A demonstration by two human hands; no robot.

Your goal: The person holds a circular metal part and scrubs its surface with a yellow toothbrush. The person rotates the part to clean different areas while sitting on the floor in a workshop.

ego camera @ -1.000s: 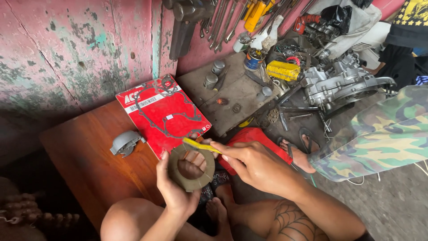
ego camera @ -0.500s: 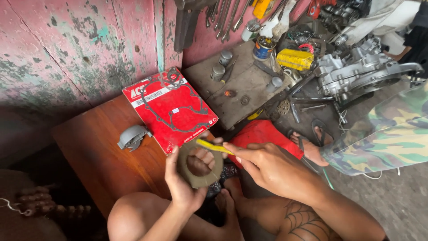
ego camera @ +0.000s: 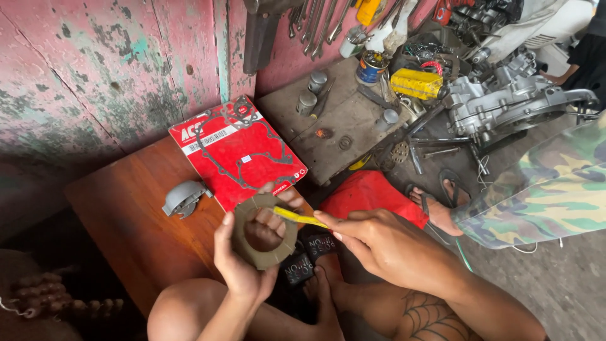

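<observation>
My left hand [ego camera: 243, 265] grips a round grey-brown friction ring [ego camera: 260, 256] with a large centre hole, fingers through the hole and thumb on its left rim. My right hand [ego camera: 385, 243] pinches a thin yellow-handled tool [ego camera: 297, 217] whose tip lies across the ring's upper right rim. Both are held above my knees, just in front of a wooden board [ego camera: 132, 215].
A red gasket package [ego camera: 237, 151] and a small grey metal part [ego camera: 183, 197] lie on the board. Beyond stand a grey slab [ego camera: 334, 123] with small cylinders, a yellow box [ego camera: 416, 83], hanging wrenches and an engine case [ego camera: 505, 104]. Another person's camouflage sleeve [ego camera: 543, 189] and sandalled foot [ego camera: 435, 205] are at right.
Ring and both hands shifted slightly left and down in the view; the yellow tool stays across the ring's rim.
</observation>
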